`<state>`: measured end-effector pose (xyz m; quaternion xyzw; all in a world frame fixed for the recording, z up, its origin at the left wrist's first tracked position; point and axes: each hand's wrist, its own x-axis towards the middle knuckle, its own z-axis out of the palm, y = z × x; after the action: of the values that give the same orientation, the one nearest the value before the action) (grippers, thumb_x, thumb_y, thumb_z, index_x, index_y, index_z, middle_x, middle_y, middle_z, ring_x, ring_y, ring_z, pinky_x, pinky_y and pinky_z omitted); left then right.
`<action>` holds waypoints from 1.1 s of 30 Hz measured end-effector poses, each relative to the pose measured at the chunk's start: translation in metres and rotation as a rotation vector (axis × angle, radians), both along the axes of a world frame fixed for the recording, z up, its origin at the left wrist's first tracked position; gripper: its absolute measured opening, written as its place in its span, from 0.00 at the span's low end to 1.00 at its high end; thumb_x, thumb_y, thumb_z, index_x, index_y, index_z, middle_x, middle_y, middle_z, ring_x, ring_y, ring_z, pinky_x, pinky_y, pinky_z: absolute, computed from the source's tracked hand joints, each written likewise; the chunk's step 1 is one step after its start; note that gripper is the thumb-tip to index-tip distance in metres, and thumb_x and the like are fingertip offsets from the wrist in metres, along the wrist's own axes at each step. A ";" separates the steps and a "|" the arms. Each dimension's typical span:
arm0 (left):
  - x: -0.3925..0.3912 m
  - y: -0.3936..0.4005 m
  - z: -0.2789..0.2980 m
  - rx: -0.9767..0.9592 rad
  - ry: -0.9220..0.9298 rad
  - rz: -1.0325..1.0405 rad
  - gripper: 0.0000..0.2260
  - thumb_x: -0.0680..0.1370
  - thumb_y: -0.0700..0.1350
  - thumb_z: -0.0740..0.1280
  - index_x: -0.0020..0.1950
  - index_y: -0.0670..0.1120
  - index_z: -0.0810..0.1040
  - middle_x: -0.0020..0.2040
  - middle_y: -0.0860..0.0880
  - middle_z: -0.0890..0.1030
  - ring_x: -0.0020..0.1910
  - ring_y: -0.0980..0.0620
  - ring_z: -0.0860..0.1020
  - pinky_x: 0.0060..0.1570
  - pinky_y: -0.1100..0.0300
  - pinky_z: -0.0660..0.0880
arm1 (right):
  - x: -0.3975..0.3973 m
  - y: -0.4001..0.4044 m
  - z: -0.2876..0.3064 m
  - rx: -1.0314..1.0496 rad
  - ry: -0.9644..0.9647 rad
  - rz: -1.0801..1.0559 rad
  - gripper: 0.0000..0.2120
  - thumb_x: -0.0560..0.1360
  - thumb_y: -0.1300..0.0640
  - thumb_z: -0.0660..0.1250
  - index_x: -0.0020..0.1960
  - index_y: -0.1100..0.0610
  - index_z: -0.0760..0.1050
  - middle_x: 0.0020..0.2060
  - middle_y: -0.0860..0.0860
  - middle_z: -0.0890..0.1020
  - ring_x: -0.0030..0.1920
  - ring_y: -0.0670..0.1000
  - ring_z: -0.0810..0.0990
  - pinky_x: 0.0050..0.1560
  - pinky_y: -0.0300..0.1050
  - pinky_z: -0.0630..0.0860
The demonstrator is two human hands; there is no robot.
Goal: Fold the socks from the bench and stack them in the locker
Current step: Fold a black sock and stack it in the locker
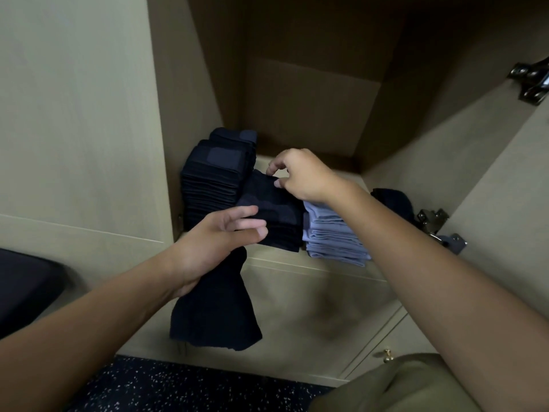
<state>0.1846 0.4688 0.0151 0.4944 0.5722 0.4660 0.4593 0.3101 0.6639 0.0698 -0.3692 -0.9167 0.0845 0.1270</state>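
A dark sock (269,203) is being laid across the top of the low dark stack (282,236) in the middle of the locker shelf (326,270). The far edge is pinched between thumb and fingertips of the right hand (300,176), apparently to square it against the pile below. The near part is steadied by the left hand (214,242): fingers are extended and only lightly bent over the fabric, while a bunch of dark socks (214,313) is seen hanging from under that palm, past the shelf's front edge. How that bunch is gripped cannot be told, since the thumb is hidden; likely it is kept in hand so the next pieces are ready without a trip back to the bench. A tall dark stack (214,176) stands far left against the locker wall, and a grey-blue stack (332,236) sits just right of the middle pile, touching it. Sorting by colour looks intended, with piles packed side by side so they prop each other. A loose dark item (392,200) lies further right by the door hinge (432,221). Judged from this, stacking is well along but not finished, given what is hanging. Risk: the overhanging bunch could drag the top sock off when the left hand is pulled away.
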 end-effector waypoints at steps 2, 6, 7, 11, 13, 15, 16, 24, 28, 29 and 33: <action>0.001 0.001 0.001 0.009 0.001 -0.004 0.28 0.79 0.48 0.71 0.78 0.52 0.69 0.64 0.61 0.82 0.64 0.68 0.75 0.58 0.72 0.65 | 0.001 -0.006 0.002 -0.001 0.006 0.013 0.11 0.78 0.57 0.72 0.60 0.53 0.83 0.58 0.54 0.83 0.59 0.53 0.80 0.59 0.44 0.75; 0.003 0.004 0.003 0.004 0.008 -0.026 0.27 0.80 0.48 0.70 0.79 0.52 0.68 0.67 0.60 0.80 0.61 0.72 0.74 0.52 0.75 0.65 | 0.002 -0.024 0.001 -0.028 -0.071 0.040 0.16 0.81 0.52 0.68 0.68 0.54 0.79 0.64 0.52 0.82 0.65 0.53 0.78 0.64 0.45 0.73; 0.004 0.003 0.003 0.002 0.007 -0.028 0.27 0.80 0.47 0.70 0.79 0.52 0.67 0.67 0.60 0.80 0.61 0.72 0.74 0.52 0.75 0.66 | 0.002 -0.027 -0.001 -0.032 -0.092 0.036 0.17 0.82 0.51 0.66 0.69 0.54 0.77 0.66 0.53 0.81 0.66 0.54 0.77 0.65 0.46 0.72; 0.006 -0.004 0.004 0.002 0.004 0.019 0.23 0.81 0.48 0.69 0.76 0.51 0.72 0.62 0.59 0.83 0.60 0.70 0.77 0.53 0.76 0.68 | -0.001 -0.039 -0.006 -0.060 -0.176 0.000 0.25 0.83 0.44 0.64 0.76 0.55 0.70 0.73 0.55 0.74 0.73 0.56 0.71 0.69 0.47 0.68; 0.006 -0.010 0.004 -0.007 -0.006 0.078 0.15 0.80 0.48 0.69 0.68 0.52 0.79 0.56 0.57 0.86 0.59 0.65 0.79 0.58 0.69 0.69 | -0.004 -0.045 -0.006 -0.059 -0.195 -0.004 0.28 0.82 0.42 0.63 0.77 0.56 0.69 0.74 0.57 0.73 0.73 0.57 0.70 0.69 0.47 0.67; 0.005 -0.018 0.004 -0.024 -0.007 0.116 0.09 0.79 0.47 0.71 0.59 0.52 0.85 0.52 0.57 0.87 0.58 0.60 0.80 0.54 0.65 0.70 | -0.008 -0.050 -0.006 -0.046 -0.204 -0.021 0.28 0.82 0.41 0.63 0.76 0.56 0.69 0.72 0.59 0.73 0.72 0.59 0.71 0.68 0.49 0.68; 0.003 -0.022 0.003 -0.032 0.001 0.121 0.08 0.78 0.46 0.71 0.56 0.52 0.86 0.51 0.56 0.87 0.57 0.59 0.80 0.51 0.65 0.69 | -0.011 -0.051 -0.007 -0.039 -0.215 -0.034 0.28 0.82 0.40 0.63 0.76 0.55 0.69 0.71 0.59 0.73 0.71 0.60 0.71 0.67 0.50 0.69; -0.021 -0.050 0.015 0.039 0.021 0.140 0.09 0.81 0.42 0.67 0.54 0.44 0.86 0.51 0.52 0.87 0.58 0.55 0.82 0.67 0.56 0.71 | -0.021 -0.053 -0.007 0.040 -0.355 -0.075 0.26 0.81 0.42 0.64 0.72 0.57 0.74 0.67 0.62 0.76 0.67 0.62 0.75 0.63 0.50 0.73; -0.037 -0.060 0.021 0.098 -0.021 0.111 0.09 0.81 0.40 0.66 0.58 0.41 0.84 0.52 0.46 0.86 0.52 0.56 0.83 0.60 0.62 0.75 | -0.008 -0.072 -0.006 0.191 0.033 -0.085 0.13 0.80 0.47 0.67 0.52 0.57 0.82 0.51 0.57 0.82 0.53 0.59 0.80 0.51 0.47 0.72; -0.042 -0.062 0.022 0.113 0.005 0.101 0.09 0.82 0.41 0.66 0.59 0.41 0.83 0.53 0.46 0.86 0.51 0.56 0.82 0.58 0.63 0.75 | -0.006 -0.082 -0.008 0.204 0.193 -0.087 0.12 0.80 0.48 0.66 0.46 0.56 0.82 0.44 0.54 0.83 0.47 0.56 0.81 0.45 0.46 0.71; -0.060 -0.065 0.023 0.156 0.103 0.080 0.09 0.83 0.40 0.64 0.59 0.39 0.81 0.55 0.45 0.86 0.49 0.60 0.81 0.50 0.69 0.75 | -0.003 -0.133 -0.015 -0.152 0.537 0.062 0.13 0.81 0.51 0.67 0.40 0.54 0.83 0.35 0.47 0.85 0.33 0.41 0.79 0.37 0.36 0.72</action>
<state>0.1244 0.4042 0.0381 0.5286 0.5766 0.5010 0.3704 0.3072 0.5314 0.0550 -0.3141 -0.8521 0.2515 0.3347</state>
